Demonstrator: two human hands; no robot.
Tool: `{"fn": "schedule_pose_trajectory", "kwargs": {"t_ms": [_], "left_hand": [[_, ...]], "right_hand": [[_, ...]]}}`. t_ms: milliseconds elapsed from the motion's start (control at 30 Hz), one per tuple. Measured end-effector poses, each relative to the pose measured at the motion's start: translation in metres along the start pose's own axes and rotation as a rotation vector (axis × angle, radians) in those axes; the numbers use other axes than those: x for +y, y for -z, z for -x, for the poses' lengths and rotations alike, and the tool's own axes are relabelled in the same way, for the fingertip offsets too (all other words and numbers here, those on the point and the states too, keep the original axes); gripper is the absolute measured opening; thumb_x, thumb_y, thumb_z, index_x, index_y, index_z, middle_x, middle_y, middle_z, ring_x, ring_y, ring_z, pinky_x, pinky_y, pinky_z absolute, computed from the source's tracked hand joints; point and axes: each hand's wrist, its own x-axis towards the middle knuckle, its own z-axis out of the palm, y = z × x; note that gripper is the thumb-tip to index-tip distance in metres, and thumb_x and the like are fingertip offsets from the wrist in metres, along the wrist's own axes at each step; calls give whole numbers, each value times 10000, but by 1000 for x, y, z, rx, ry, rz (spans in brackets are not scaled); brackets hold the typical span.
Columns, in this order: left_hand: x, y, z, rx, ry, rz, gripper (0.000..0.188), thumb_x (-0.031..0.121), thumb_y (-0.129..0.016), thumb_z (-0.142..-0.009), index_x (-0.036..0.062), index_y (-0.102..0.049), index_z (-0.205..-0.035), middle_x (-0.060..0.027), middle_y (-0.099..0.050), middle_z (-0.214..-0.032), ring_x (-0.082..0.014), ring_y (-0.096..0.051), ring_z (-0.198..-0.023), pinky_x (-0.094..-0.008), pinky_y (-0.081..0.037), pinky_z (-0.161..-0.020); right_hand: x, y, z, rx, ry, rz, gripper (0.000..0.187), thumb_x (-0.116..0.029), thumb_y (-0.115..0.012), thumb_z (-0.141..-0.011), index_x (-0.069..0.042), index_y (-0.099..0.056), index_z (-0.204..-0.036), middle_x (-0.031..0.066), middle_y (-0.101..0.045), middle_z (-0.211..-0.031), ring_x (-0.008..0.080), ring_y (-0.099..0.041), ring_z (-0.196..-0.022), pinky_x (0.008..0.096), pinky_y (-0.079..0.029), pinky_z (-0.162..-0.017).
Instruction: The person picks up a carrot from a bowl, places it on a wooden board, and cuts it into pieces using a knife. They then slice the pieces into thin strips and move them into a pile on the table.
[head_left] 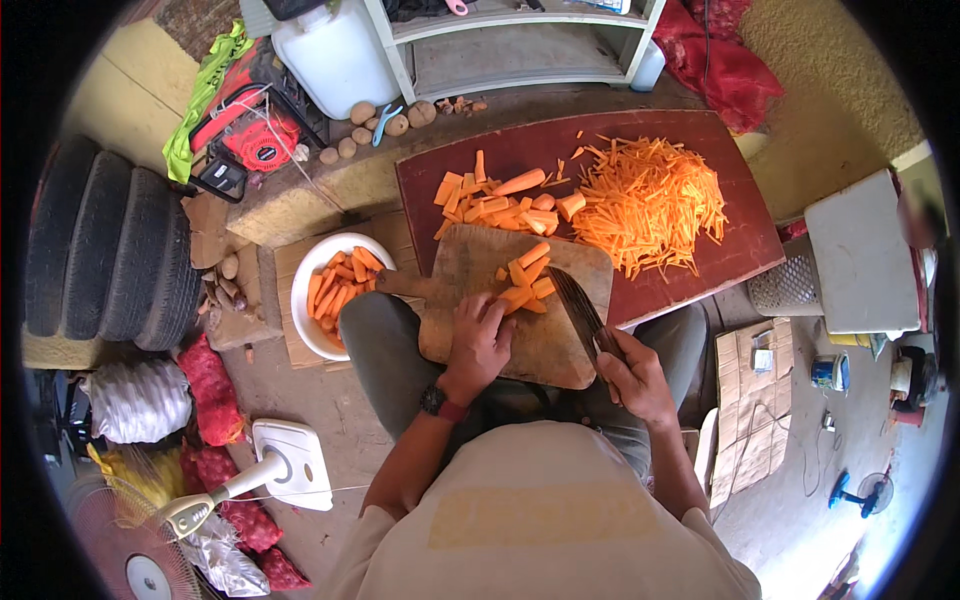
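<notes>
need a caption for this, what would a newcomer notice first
The big heap of shredded carrot, bright orange on the dark red table, jumps out first. Next is the dark-bladed knife in the right hand, angled over the right side of the wooden board. Black tires stand at the far left.

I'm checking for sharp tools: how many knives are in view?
1: the knife in the right hand, its blade over the cutting board. Others may be hidden.
</notes>
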Motion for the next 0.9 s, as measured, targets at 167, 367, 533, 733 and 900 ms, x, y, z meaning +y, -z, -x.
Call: {"fn": "schedule_pose_trajectory", "kwargs": {"t_ms": [167, 367, 533, 733, 900], "left_hand": [[8, 4, -13, -67, 9, -25, 391, 46, -786, -910, 24, -666, -1282, -195, -597, -1248, -426, -604, -1138, -529, -515, -964], [14, 0, -30, -169, 30, 17, 418, 13, -758, -932, -10, -646, -1334, -231, -592, -1310, -448, -618, -1160, -539, -526, -990], [-20, -15, -51, -66, -43, 26, 372, -63, -678, -928, -22, -640, -1296, -248, -599, -1271, -488, -624, -1186, -514, -534, -957], [-41, -10, -107, 37, -142, -237, 414, -87, -675, -836, -25, -646, -1244, -238, -601, -1286, -475, -640, -1144, -505, -552, -929], [-60, -6, -116, 149, -64, 25, 358, -115, -679, -914, -29, -668, -1262, -211, -626, -1252, -441, -671, -1122, -464, -577, -927]], "right_hand": [[5, 0, -2, 89, -14, -79, 424, -116, -616, -1113, 58, -569, -1497, -11, -585, -777, 45, -488, -523, 248, -390, -484], [43, -35, -39, 150, 236, 17, 503, -99, -599, -1114, 54, -469, -1575, 126, -722, -1137, 211, -709, -985, 340, -569, -874], [26, -63, -86, 75, 199, -71, 437, -108, -579, -1127, 26, -484, -1532, 135, -686, -1114, 249, -718, -950, 341, -579, -841], [3, -69, -123, -14, 63, -372, 523, -220, -591, -1143, -67, -416, -1611, 36, -586, -859, 140, -603, -579, 301, -498, -467], [-8, -58, -111, -25, 116, -222, 506, -190, -610, -1132, -12, -462, -1581, 78, -630, -919, 151, -652, -671, 304, -525, -566]]}}
